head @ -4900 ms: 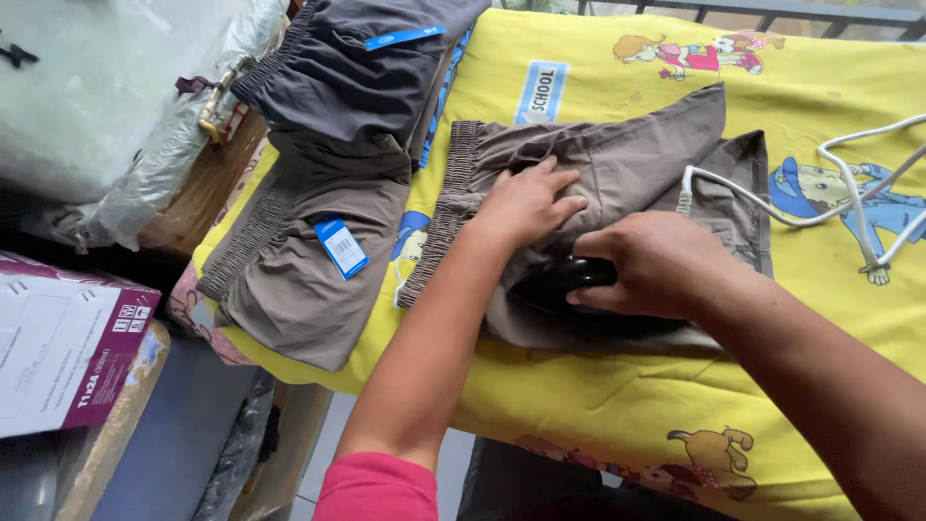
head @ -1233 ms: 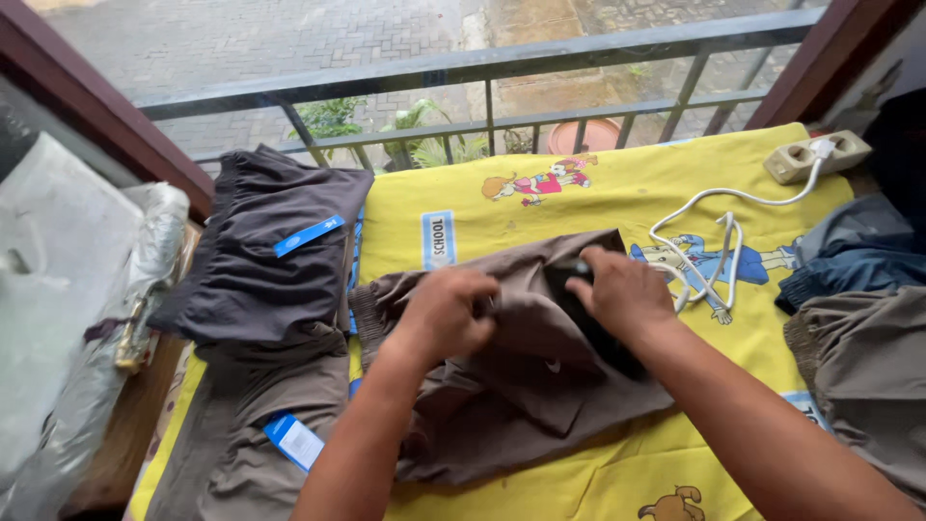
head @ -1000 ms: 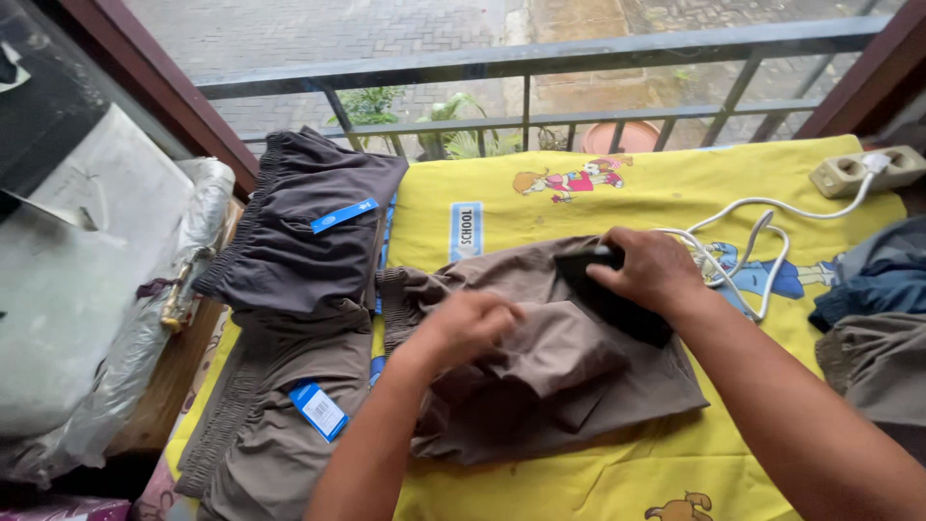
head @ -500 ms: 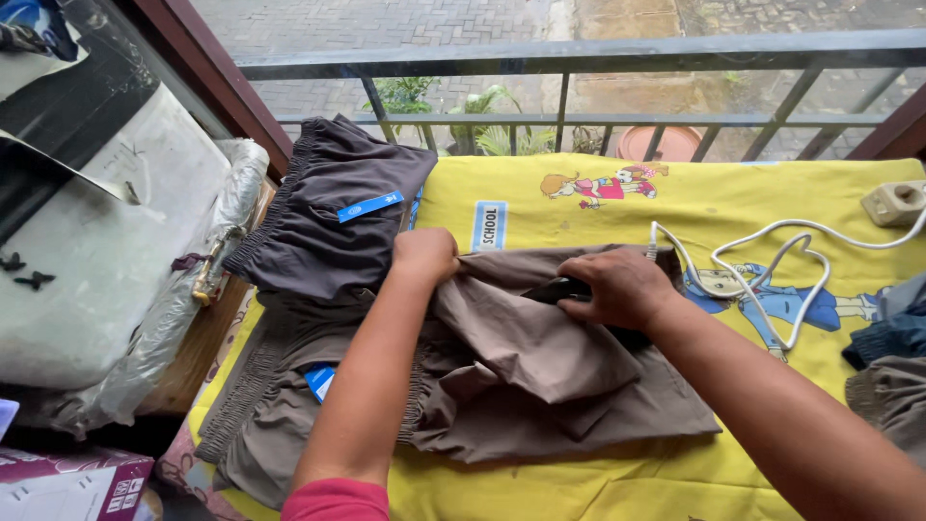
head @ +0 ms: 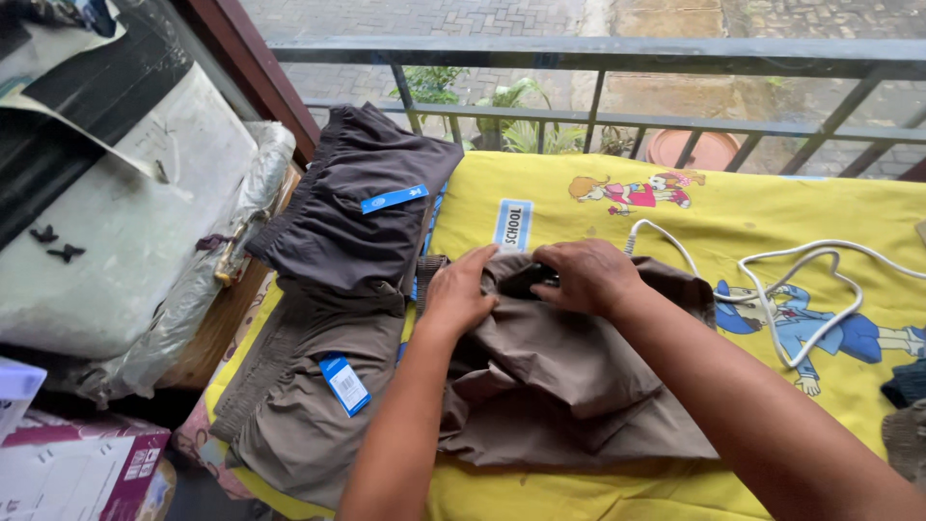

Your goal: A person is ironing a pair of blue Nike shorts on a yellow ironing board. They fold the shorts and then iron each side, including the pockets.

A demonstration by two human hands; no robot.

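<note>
A pair of brown shorts (head: pixel 569 386) lies crumpled on a table covered with a yellow cartoon-print cloth (head: pixel 772 212). My left hand (head: pixel 461 289) grips the shorts at the elastic waistband on their left side. Close beside it, my right hand (head: pixel 588 275) is closed over a small black iron (head: pixel 532 281), mostly hidden under the fingers and pressed on the fabric near the waistband. A white cord (head: pixel 801 289) loops over the cloth from the right toward the iron.
To the left lie dark grey shorts (head: pixel 357 212) on top of brown ones (head: pixel 299 405), each with a blue tag. A plastic-wrapped bundle (head: pixel 125 222) and a cardboard box (head: pixel 77 473) stand further left. A metal railing (head: pixel 598 48) runs behind the table. More clothes (head: pixel 907 386) lie at the right edge.
My left hand has slid from the middle of the shorts up to the waistband. My right hand with the iron has moved left to meet it. The view has tilted down and left.
</note>
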